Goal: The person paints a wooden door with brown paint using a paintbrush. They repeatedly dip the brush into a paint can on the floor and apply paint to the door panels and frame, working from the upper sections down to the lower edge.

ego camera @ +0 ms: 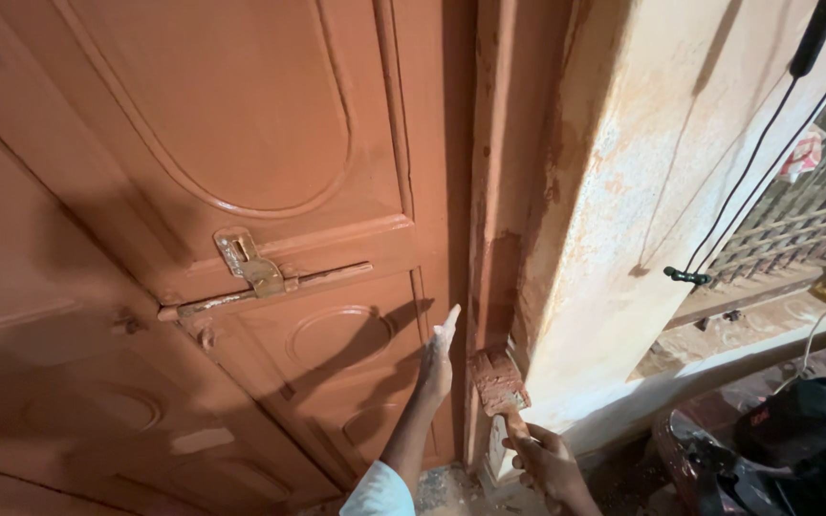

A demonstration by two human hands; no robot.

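1. My left hand (435,355) is spread flat, fingers straight and holding nothing, pressed against the right edge of the brown door (241,143).
2. My right hand (547,465) is closed round the handle of a paintbrush (499,382).
3. Its paint-loaded bristles touch the door frame (491,172), low down, just beside the stained wall (642,191).
4. A sliding bolt (260,277) crosses the door's middle rail.

My left hand (435,358) presses flat against the brown door (241,143) near its right edge, while my right hand (549,465) holds a paintbrush (499,384) (bristles paint-caked) against the door frame (491,191).
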